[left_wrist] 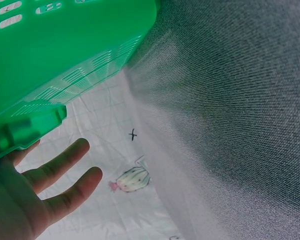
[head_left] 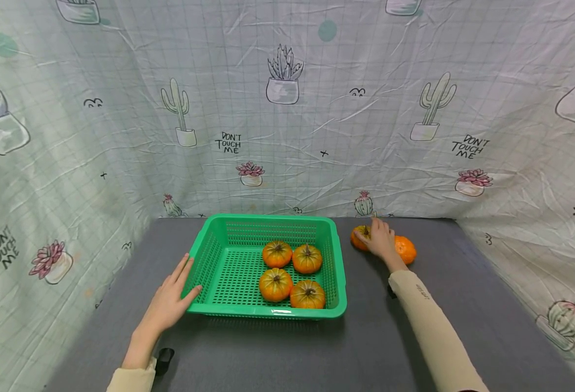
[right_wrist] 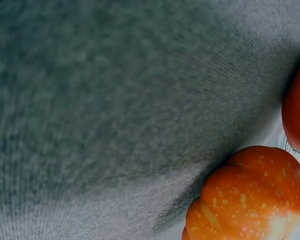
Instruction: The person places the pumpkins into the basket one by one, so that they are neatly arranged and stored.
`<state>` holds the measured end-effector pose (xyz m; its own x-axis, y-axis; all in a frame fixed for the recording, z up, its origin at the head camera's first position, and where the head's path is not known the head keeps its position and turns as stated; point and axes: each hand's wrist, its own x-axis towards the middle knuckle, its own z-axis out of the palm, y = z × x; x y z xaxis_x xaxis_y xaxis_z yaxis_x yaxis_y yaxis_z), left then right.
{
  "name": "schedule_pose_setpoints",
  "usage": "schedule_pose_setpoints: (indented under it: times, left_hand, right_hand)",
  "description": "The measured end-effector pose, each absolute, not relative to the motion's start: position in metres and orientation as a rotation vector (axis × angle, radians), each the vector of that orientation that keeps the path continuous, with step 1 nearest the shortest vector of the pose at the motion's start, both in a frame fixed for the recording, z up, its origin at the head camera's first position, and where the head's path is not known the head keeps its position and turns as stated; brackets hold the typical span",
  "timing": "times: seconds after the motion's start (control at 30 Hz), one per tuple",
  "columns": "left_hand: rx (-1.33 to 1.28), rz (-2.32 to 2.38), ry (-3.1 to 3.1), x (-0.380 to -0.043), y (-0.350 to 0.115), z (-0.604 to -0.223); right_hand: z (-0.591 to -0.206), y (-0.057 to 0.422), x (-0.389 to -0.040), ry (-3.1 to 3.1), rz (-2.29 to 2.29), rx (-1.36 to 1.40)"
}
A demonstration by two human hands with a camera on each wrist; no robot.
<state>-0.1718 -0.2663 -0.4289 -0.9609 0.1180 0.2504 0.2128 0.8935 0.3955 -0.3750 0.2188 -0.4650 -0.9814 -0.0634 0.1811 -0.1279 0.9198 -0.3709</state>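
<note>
Several orange-and-green pumpkins [head_left: 276, 284] sit together in the right half of a green plastic basket [head_left: 267, 311]. My left hand [head_left: 167, 299] touches the basket's left side near its front corner, thumb over the rim and the other fingers spread. Those fingers [left_wrist: 65, 165] extend beside the green wall in the left wrist view. To the right of the basket, my right hand [head_left: 381, 239] reaches over a small pumpkin [head_left: 359, 239], with its thumb across the top. A second, brighter orange pumpkin [head_left: 405, 250] lies just right of that hand; speckled pumpkin skin [right_wrist: 250, 192] shows in the right wrist view.
The dark grey tabletop [head_left: 267, 359] runs back to a pale hanging cloth [head_left: 316, 136] printed with cacti, which also encloses both sides. The basket's raised walls stand between the hands.
</note>
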Motion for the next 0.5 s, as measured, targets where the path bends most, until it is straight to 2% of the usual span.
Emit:
schedule_pose_setpoints:
  times: [0.5]
  left_hand:
    - [-0.251, -0.630, -2.847, -0.1709, -0.2657, -0.4277]
  right_hand:
    - [-0.4755, 0.2181, -0.3729, -3.016, 0.512, 0.126]
